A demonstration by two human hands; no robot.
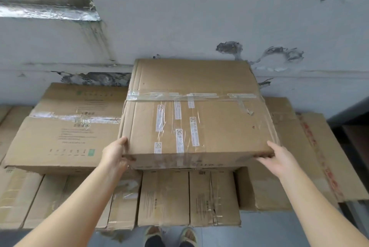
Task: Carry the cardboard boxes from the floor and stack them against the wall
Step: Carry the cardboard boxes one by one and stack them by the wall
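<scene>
Standing close against the stack, I note my sandalled feet point(170, 236) on the grey floor point(259, 234) at the base of the lower boxes point(163, 196). My left hand point(114, 154) grips the near left corner of the taped box point(196, 111), thumb on the top face and fingers curled under the edge. My right hand point(276, 160) holds the near right corner, thumb along the top edge, fingers reaching beneath it; the fingertips are hidden, so how firm that hold is I cannot tell. The taped box sits atop the stack with its far edge close to or touching the wall point(199, 17), and its near edge overhangs the boxes below. To the left lies a printed box point(65, 127) at a lower level; to the right, a flattened carton point(327, 157) leans beside the stack. Risk, in my judgement: the supporting tier looks uneven and one lower carton is split along its front, so releasing the load before it is pushed fully back could let it tip forward towards my feet. Loose tape on the lid offers poor purchase if either hand slides. Peeling plaster and a window sill point(48, 13) lie beyond.
</scene>
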